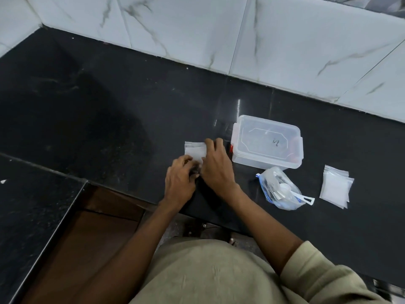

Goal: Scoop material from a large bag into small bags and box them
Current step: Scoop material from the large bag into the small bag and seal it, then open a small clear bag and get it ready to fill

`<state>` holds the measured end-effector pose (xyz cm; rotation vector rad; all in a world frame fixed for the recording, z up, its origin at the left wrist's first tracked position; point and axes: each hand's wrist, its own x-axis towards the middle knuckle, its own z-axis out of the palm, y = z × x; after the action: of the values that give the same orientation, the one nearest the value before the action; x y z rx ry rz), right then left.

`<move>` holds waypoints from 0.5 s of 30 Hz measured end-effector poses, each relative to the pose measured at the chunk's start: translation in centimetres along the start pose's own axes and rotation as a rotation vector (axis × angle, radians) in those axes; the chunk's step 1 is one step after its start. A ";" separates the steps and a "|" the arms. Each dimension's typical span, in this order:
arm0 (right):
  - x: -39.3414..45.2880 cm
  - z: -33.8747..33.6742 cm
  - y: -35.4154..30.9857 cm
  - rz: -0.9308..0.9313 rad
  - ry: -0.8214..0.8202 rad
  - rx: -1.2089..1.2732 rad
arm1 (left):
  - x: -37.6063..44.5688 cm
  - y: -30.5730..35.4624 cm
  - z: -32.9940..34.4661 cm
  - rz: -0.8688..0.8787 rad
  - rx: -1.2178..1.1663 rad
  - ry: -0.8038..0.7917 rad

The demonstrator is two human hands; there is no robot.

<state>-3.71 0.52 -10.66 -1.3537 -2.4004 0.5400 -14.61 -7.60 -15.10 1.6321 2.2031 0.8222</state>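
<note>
A: We have both hands on a small bag (pixel 195 151) lying flat on the bench (pixel 109 119). Our left hand (pixel 179 182) curls at its near corner, fingers (pixel 190 170) seemingly pinching the edge. Our right hand (pixel 215 166) lies over its right side, fingers bent down onto it; whether they pinch or only press, we cannot tell.

B: And the rest?

A: The box (pixel 267 141) sits just right of our right fingers, lid on. Nearer us and further right lies the large bag (pixel 279 188), a scoop (pixel 303 197) sticking out of its mouth. Well right of that, a pile of filled bags (pixel 335 187).

B: So what could go wrong?

A: We judge we're sealing or flattening this one. If the strip closes only partway, powder could leak once it's boxed. Pressing hard with air trapped inside could pop the seal.

B: Anything else?

A: The large bag lies open on its side; a knock from our right forearm could spill it. And the box needs its lid off before anything goes in.
</note>
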 end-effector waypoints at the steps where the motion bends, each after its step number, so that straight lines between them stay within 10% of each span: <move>1: -0.7 0.4 0.1 -0.023 -0.007 -0.004 | 0.2 -0.1 -0.1 0.000 -0.001 0.006; 15: -1.2 2.4 0.2 -0.039 -0.159 -0.123 | 3.0 -0.2 -0.8 0.033 0.067 -0.141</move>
<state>-4.03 -0.82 -12.98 -1.3563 -2.6215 0.5148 -16.13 -5.05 -14.29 1.7055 2.1329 0.6275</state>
